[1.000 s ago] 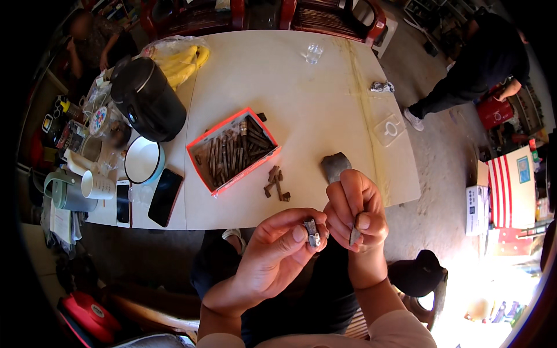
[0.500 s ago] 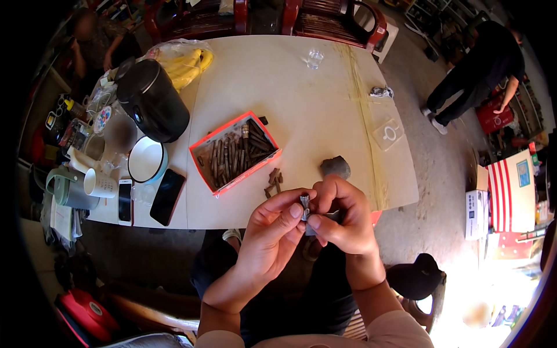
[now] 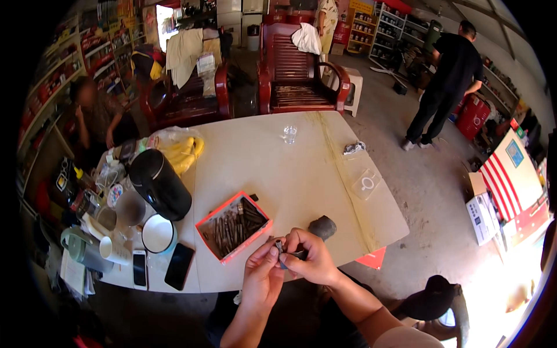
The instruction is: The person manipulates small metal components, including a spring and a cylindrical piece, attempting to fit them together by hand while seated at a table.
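Over the table's near edge, my left hand (image 3: 263, 271) is closed, thumb and fingers pinching a small silvery metal piece (image 3: 279, 246). Pressed close beside it, my right hand (image 3: 313, 258) is closed too, with a dark grey flat scrap (image 3: 300, 254) showing between its fingers. What that scrap is made of I cannot make out. Just beyond my left hand lies an open orange-rimmed box (image 3: 204, 239) of dark brown, rod-like pieces (image 3: 231, 232). A dark grey lump (image 3: 322, 227) rests on the table beyond my right hand.
On the table's left stand a black kettle-like container (image 3: 161, 184), a bowl (image 3: 158, 234), a white cup (image 3: 114, 251) and two phones (image 3: 179, 267). Bananas (image 3: 184, 153) lie behind; a clear glass (image 3: 290, 134) stands farther off. Wooden chairs (image 3: 288, 69) face me. A person (image 3: 445, 87) stands at right.
My view has tilted up, so the chairs and shelves show more fully. Both hands stay together on the metal piece. The loose brown pieces beside the box are now hidden behind my left hand.
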